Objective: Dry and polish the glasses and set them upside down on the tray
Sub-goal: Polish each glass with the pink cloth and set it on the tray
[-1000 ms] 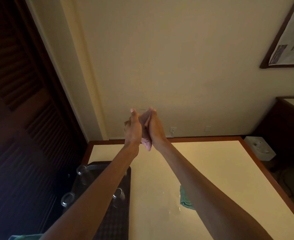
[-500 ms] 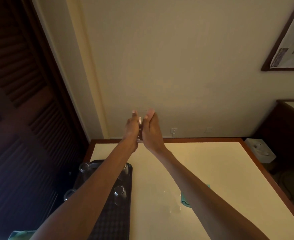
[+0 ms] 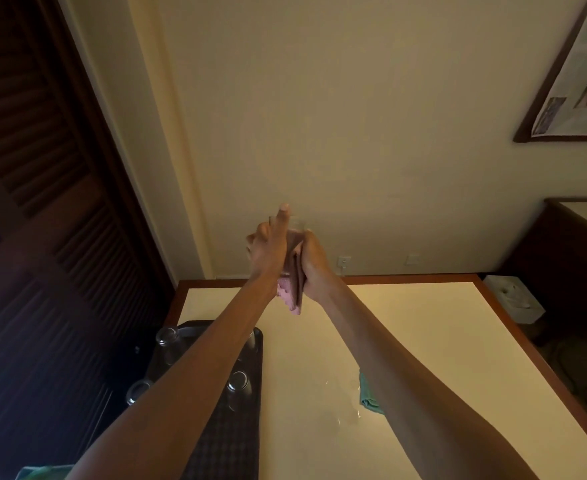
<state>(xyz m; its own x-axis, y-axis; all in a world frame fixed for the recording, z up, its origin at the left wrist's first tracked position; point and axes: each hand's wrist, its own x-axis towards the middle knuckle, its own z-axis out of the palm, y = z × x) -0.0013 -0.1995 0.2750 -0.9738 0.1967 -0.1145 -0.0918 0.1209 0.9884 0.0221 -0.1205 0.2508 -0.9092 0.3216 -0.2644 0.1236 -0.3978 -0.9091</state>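
On the tray [image 3: 258,344], glasses [image 3: 238,384] crowd the far end; its near end lies open. A green cloth [image 3: 368,394] sits mid-counter [image 3: 441,341], with bare surface beyond.

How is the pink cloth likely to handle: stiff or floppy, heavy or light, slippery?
Probably floppy: the cloth droops in folds under the right hand that grips it. Likely light and thin, since it folds flat against the glass. Its textured surface should grip rather than slip.
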